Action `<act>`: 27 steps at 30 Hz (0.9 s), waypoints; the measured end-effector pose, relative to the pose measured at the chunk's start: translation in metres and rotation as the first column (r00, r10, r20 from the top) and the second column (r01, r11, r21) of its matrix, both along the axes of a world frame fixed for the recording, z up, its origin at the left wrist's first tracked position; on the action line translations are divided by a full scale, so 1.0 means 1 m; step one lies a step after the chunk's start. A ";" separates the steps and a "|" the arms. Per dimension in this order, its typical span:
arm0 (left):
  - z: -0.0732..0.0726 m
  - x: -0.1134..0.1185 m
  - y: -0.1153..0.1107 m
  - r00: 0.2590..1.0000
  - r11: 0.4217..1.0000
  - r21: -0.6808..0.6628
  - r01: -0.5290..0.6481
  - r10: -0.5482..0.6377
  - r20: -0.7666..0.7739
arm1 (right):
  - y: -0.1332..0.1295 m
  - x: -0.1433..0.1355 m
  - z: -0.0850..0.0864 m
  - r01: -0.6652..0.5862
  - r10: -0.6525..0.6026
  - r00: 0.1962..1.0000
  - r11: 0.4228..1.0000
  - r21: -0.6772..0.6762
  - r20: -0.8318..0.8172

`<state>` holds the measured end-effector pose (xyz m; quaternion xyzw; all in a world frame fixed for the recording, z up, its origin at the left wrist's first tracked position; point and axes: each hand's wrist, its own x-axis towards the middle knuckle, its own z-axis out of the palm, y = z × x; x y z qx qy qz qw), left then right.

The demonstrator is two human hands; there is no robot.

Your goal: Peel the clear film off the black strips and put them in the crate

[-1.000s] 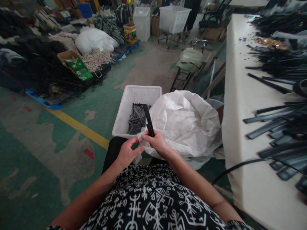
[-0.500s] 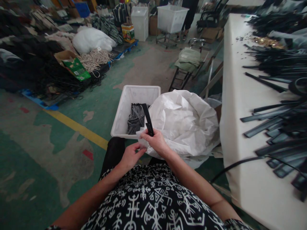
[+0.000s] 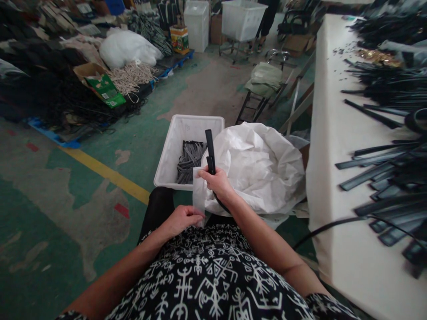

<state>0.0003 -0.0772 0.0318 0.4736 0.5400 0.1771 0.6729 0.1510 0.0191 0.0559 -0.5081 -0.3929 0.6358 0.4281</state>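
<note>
My right hand (image 3: pixel 218 183) is closed around a folded black strap (image 3: pixel 209 144), whose ends stick up above the fist and whose lower part hangs below it. Between the thumb and finger of that same hand is the top of a narrow, translucent plastic bag (image 3: pixel 199 193). Lower down, my left hand (image 3: pixel 182 220) pinches the bag's bottom end, so it hangs stretched upright between both hands. Beyond them, a white plastic bin (image 3: pixel 163 162) holds a heap of grey and black straps (image 3: pixel 191 162). To its right, a large white sack (image 3: pixel 250 166) gapes, with pale plastic inside.
On my right runs a cream-covered table (image 3: pixel 328 146) with many black straps (image 3: pixel 376 162) on it. A stool (image 3: pixel 253 104) bears folded greenish cloth. Pallets with cord, a green box (image 3: pixel 108 91) and a white bundle (image 3: pixel 130 49) are at left. A person stands behind a wheeled tub (image 3: pixel 242 20).
My hands have moved apart: the right one rose slightly and the left one dropped, drawing the plastic bag out lengthwise. The black strap now points more upright.
</note>
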 end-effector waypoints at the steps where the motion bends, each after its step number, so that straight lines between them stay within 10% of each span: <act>1: 0.002 0.000 0.000 1.000 1.000 0.018 0.023 -0.023 -0.020 | 0.001 0.000 0.000 -0.003 0.003 1.000 1.000 0.005 -0.004; 4: 0.006 -0.003 0.004 0.999 0.997 0.067 0.035 -0.033 -0.036 | 0.001 0.002 -0.002 -0.017 0.017 1.000 1.000 -0.002 -0.026; 7: 0.011 -0.012 0.016 0.968 0.971 0.034 -0.237 0.233 0.097 | -0.004 0.005 -0.003 -0.094 0.089 0.992 0.994 -0.063 -0.087; 12: 0.026 -0.027 0.044 0.682 0.755 -0.083 -0.650 0.628 0.374 | -0.025 0.009 -0.001 -0.430 0.408 0.894 0.897 -0.102 -0.186; 27: 0.028 -0.010 0.041 0.917 0.918 0.123 -0.377 0.351 0.189 | -0.045 -0.003 -0.023 -0.568 0.558 0.806 0.823 -0.005 0.198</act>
